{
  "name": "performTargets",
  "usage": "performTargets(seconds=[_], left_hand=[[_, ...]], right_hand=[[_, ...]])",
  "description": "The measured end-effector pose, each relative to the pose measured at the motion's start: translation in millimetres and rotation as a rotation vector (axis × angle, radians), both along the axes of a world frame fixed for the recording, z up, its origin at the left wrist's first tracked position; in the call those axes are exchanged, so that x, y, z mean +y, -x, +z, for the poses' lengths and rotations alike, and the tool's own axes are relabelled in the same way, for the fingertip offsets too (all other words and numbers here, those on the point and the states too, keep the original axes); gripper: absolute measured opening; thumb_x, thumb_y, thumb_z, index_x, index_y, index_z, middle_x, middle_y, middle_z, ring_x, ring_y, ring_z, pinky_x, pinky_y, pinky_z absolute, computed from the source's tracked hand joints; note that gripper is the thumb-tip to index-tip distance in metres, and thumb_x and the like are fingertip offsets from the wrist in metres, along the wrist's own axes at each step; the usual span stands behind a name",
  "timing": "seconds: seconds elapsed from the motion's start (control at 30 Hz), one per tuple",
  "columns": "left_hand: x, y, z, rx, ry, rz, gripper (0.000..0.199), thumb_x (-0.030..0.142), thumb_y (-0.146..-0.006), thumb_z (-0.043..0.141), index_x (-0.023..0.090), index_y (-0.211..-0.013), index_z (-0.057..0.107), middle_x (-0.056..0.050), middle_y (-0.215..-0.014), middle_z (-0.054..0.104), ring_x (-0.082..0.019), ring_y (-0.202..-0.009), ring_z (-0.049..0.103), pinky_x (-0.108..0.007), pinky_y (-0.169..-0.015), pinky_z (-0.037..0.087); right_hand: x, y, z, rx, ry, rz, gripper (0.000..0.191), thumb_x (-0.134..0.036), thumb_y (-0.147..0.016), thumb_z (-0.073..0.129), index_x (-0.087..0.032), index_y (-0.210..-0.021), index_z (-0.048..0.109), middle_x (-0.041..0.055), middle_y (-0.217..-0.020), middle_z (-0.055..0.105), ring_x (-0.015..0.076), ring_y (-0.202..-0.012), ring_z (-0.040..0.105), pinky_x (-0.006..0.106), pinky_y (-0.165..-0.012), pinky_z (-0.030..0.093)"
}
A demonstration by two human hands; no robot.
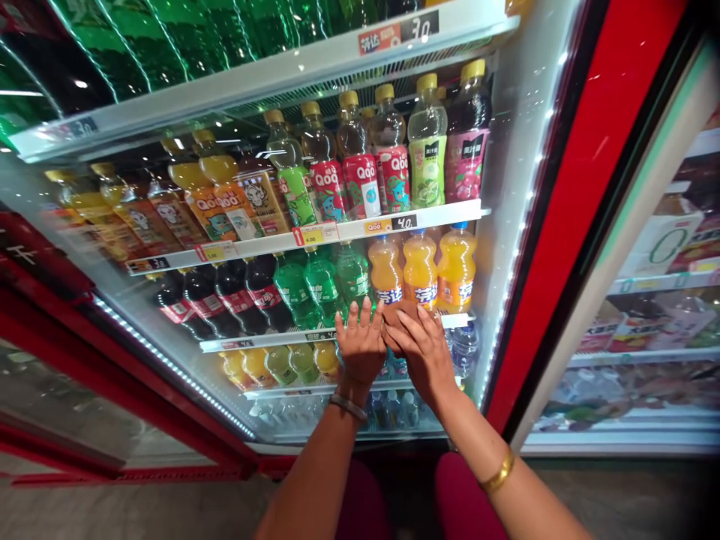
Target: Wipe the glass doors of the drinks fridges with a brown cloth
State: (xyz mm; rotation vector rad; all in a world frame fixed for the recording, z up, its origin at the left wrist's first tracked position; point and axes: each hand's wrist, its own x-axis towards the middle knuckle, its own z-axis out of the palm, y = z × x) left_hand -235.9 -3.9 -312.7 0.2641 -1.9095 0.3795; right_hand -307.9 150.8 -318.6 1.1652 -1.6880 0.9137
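Observation:
My left hand (361, 341) is raised before the lower shelves of a drinks fridge, palm forward, fingers stretched and apart. Close on its right, my right hand (424, 349) bends its fingers over a small brown object (400, 316); its kind is unclear. Just behind the hands stand orange soda bottles (421, 262) with blue caps and green soda bottles (353, 271). Dark cola bottles (230, 289) continue that row to the left. The hands partly cover the row below, where small yellow juice bottles (256, 367) show.
Above, a shelf edge (427, 221) carries price tags and juice bottles (360, 165). Large green bottles (185, 37) fill the top. A red door frame (613, 150) borders the fridge on the right; another red frame (140, 420) stands at left. Packaged goods (652, 225) line shelves at far right.

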Motion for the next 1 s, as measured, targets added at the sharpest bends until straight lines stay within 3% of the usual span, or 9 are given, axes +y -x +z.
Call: performTargets(seconds=[0.1, 0.2, 0.33, 0.5, 0.6, 0.73, 0.87, 0.93, 1.0], left_hand=[[1, 0, 3.2, -0.007, -0.005, 0.008, 0.051, 0.024, -0.099, 0.057, 0.030, -0.150, 0.057, -0.009, -0.153, 0.058, -0.026, -0.155, 0.042, -0.054, -0.136, 0.008], [4, 1, 5.0, 0.007, -0.017, 0.002, 0.052, 0.024, -0.099, 0.057, 0.030, -0.151, 0.057, -0.009, -0.154, 0.057, -0.027, -0.156, 0.041, -0.056, -0.136, 0.008], [11, 6, -0.5, 0.011, -0.100, -0.005, 0.053, 0.023, -0.099, 0.056, 0.029, -0.152, 0.055, -0.010, -0.158, 0.053, -0.028, -0.158, 0.036, -0.058, -0.135, 0.008], [19, 12, -13.7, 0.040, -0.179, 0.023, 0.053, 0.026, -0.100, 0.053, 0.027, -0.153, 0.055, -0.010, -0.159, 0.052, -0.030, -0.162, 0.027, -0.062, -0.135, 0.008], [18, 12, -16.2, 0.000, -0.219, 0.027, 0.052, 0.029, -0.098, 0.055, 0.027, -0.151, 0.058, -0.011, -0.158, 0.053, -0.032, -0.161, 0.030, -0.065, -0.134, 0.008], [18, 12, -14.5, -0.040, -0.293, 0.033, 0.052, 0.029, -0.097, 0.055, 0.023, -0.148, 0.061, -0.013, -0.156, 0.055, -0.035, -0.158, 0.036, -0.070, -0.132, 0.009], [19, 12, -13.2, -0.038, -0.259, 0.036, 0.053, 0.027, -0.096, 0.054, 0.020, -0.148, 0.061, -0.014, -0.157, 0.054, -0.034, -0.159, 0.034, -0.068, -0.133, 0.007], [20, 11, -12.9, 0.002, -0.187, 0.040, 0.052, 0.025, -0.097, 0.052, 0.019, -0.149, 0.060, -0.014, -0.158, 0.053, -0.031, -0.160, 0.031, -0.064, -0.134, 0.007], [19, 11, -12.9, 0.038, -0.126, 0.040, 0.052, 0.025, -0.098, 0.050, 0.018, -0.149, 0.059, -0.014, -0.158, 0.054, -0.030, -0.161, 0.028, -0.061, -0.135, 0.007]], right_hand=[[27, 10, -12.2, -0.049, 0.016, -0.015, 0.052, -0.007, -0.095, 0.052, -0.032, -0.139, 0.059, 0.0031, -0.148, 0.062, 0.0218, -0.162, 0.028, 0.057, -0.134, 0.029], [37, 20, 12.0, -0.158, 0.155, -0.073, 0.053, -0.009, -0.093, 0.054, -0.030, -0.142, 0.057, 0.0075, -0.156, 0.053, 0.0305, -0.163, 0.024, 0.069, -0.131, 0.027], [9, 14, 41.7, -0.185, 0.217, -0.098, 0.056, -0.011, -0.094, 0.051, -0.032, -0.146, 0.054, 0.0069, -0.160, 0.049, 0.0320, -0.164, 0.022, 0.072, -0.131, 0.022], [5, 1, 0.2, -0.008, 0.006, 0.006, 0.052, -0.008, -0.097, 0.051, -0.036, -0.140, 0.059, -0.0018, -0.151, 0.060, 0.0150, -0.164, 0.022, 0.049, -0.139, 0.020], [35, 11, -20.9, -0.045, -0.038, -0.009, 0.050, -0.006, -0.096, 0.051, -0.031, -0.138, 0.061, 0.0025, -0.147, 0.063, 0.0181, -0.163, 0.025, 0.054, -0.137, 0.022], [55, 26, 9.9, -0.154, 0.012, -0.030, 0.050, -0.010, -0.095, 0.055, -0.032, -0.140, 0.058, 0.0055, -0.153, 0.057, 0.0281, -0.163, 0.025, 0.069, -0.132, 0.025], [25, 18, 50.5, -0.169, 0.064, -0.026, 0.052, -0.011, -0.095, 0.052, -0.033, -0.143, 0.056, 0.0042, -0.161, 0.049, 0.0293, -0.165, 0.020, 0.071, -0.132, 0.021], [11, 8, 44.6, -0.100, 0.017, 0.008, 0.054, -0.010, -0.097, 0.050, -0.036, -0.144, 0.054, 0.0013, -0.159, 0.052, 0.0225, -0.165, 0.019, 0.062, -0.136, 0.019], [10, 1, 20.4, -0.040, -0.055, 0.043, 0.055, -0.009, -0.098, 0.049, -0.038, -0.144, 0.054, -0.0016, -0.154, 0.058, 0.0155, -0.164, 0.023, 0.052, -0.138, 0.018]])
